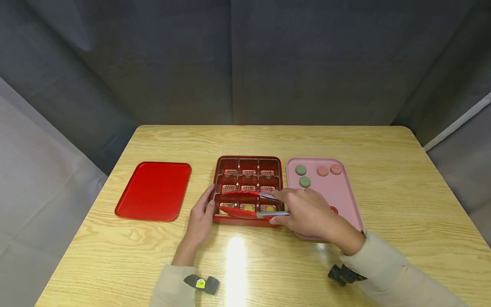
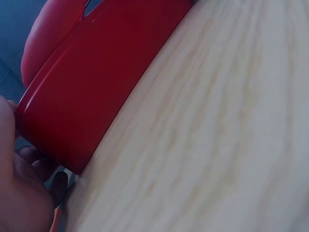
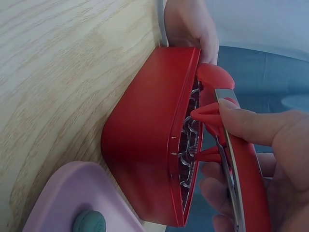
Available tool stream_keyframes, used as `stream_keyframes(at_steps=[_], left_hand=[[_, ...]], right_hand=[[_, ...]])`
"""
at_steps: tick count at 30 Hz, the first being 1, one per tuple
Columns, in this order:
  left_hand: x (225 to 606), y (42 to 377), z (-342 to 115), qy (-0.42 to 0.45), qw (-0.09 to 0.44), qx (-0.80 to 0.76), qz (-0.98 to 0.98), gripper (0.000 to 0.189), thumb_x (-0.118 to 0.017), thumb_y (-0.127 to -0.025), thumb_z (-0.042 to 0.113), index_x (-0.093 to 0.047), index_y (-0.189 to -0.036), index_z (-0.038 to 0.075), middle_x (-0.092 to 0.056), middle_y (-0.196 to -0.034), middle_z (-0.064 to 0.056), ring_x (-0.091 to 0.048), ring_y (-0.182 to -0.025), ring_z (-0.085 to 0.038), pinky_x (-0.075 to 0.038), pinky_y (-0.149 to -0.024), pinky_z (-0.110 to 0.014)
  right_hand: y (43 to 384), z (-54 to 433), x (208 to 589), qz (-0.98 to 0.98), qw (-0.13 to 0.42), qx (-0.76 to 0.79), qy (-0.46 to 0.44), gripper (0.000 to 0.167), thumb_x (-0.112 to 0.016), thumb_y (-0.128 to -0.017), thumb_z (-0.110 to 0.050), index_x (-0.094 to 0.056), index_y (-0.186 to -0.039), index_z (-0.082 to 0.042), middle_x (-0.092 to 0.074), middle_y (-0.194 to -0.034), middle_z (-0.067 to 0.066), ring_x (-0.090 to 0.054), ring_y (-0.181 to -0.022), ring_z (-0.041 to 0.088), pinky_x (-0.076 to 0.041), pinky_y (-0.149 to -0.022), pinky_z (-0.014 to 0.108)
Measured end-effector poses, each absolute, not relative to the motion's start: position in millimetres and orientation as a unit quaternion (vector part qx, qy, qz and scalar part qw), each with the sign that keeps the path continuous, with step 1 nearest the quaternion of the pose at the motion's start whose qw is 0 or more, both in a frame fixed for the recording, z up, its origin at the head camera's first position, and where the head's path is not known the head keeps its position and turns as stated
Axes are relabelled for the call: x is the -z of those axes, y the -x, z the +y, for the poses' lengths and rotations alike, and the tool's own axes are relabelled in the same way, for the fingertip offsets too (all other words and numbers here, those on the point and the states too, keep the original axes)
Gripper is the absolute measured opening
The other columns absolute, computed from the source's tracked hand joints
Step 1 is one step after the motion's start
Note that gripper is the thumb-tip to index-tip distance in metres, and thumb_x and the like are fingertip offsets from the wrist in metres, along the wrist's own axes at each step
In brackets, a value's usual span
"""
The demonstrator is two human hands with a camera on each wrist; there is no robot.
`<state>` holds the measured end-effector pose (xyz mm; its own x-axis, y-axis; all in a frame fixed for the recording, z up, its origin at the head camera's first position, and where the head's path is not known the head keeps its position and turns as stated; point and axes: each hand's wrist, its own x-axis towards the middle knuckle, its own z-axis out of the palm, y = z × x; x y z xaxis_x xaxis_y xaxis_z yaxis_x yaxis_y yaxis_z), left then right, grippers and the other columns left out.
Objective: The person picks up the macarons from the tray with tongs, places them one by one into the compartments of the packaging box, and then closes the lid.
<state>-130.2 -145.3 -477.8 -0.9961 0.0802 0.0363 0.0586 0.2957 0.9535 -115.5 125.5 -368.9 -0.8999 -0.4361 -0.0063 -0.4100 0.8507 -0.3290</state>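
A red box (image 1: pixel 245 222) with a clear insert of square compartments stands mid-table. My left hand (image 1: pixel 200 218) grips its left side near the front corner. In my right hand (image 1: pixel 307 211) I hold red-and-silver tongs (image 3: pixel 248 179), their two red arms spread apart above the front part of the box. Yellow macaron-like sweets (image 1: pixel 270 209) sit in the front row's middle and right compartments. The tongs partly cover the front left compartment, and I cannot tell what their tips touch. In the left wrist view, my fingers (image 2: pixel 36 162) bend against the box's end wall.
A pink tray (image 1: pixel 337 192) lies right of the box, with two green sweets (image 1: pixel 301 170) and two pink ones (image 1: pixel 322 171) at its back. A red ring-like thing (image 1: pixel 334 209) shows beside my right wrist. A flat red lid (image 1: pixel 155 192) lies at the left.
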Motion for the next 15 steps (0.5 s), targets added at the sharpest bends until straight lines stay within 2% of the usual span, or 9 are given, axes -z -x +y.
stream_keyframes(at_steps=[5, 11, 15], left_hand=[[478.1, 130.6, -145.9, -0.049, 0.011, -0.592, 0.804, 0.046, -0.036, -0.102, 0.011, -0.033, -0.147, 0.018, -0.036, -0.149, -0.01, -0.05, -0.118, -0.022, -0.046, -0.089, -0.026], [486.3, 132.2, -147.0, -0.042, 0.002, -0.583, 0.811, 0.046, -0.037, -0.102, 0.015, -0.034, -0.146, 0.025, -0.04, -0.145, -0.004, -0.05, -0.09, -0.021, -0.043, -0.071, -0.022], [486.0, 132.0, -146.4, -0.039, 0.003, -0.581, 0.813, 0.046, -0.038, -0.102, 0.015, -0.035, -0.146, 0.026, -0.039, -0.146, -0.005, -0.05, -0.093, -0.021, -0.043, -0.074, -0.024]], right_hand=[[114.4, 128.3, 369.2, 0.962, 0.037, 0.159, 0.217, 0.065, -0.079, -0.072, -0.043, -0.062, -0.126, -0.011, -0.067, -0.115, 0.006, -0.049, -0.062, 0.008, -0.038, -0.049, 0.025], [112.7, 133.5, 371.0, 0.963, 0.028, 0.164, 0.211, 0.063, -0.08, -0.071, -0.042, -0.063, -0.123, -0.01, -0.068, -0.11, 0.003, -0.054, -0.068, 0.009, -0.044, -0.056, 0.03], [111.8, 138.7, 372.1, 0.964, 0.013, 0.162, 0.212, 0.061, -0.08, -0.071, -0.041, -0.064, -0.121, -0.01, -0.069, -0.109, 0.002, -0.059, -0.075, 0.011, -0.047, -0.057, 0.032]])
